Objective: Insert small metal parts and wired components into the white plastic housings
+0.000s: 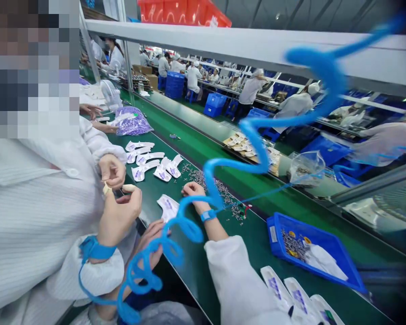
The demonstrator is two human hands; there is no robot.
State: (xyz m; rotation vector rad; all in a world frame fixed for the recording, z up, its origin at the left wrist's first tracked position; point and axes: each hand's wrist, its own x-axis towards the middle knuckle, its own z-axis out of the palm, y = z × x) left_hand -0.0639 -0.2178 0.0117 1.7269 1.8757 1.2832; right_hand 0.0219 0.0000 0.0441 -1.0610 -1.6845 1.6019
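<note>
My left hand is at the near edge of the green bench, its fingers closed on the lower end of a white plastic part with purple markings. Beyond that part, my right hand hovers at a scattered pile of small metal screws. Its fingers are curled together, and whatever they may hold is too small to make out. A blue band circles my right wrist. Several similar white parts lie farther up the bench.
Close on the left, a person in white works with both hands. A coiled blue cord crosses the view. At right are a blue tray of screws and more white parts. Behind runs a green conveyor below a shelf beam.
</note>
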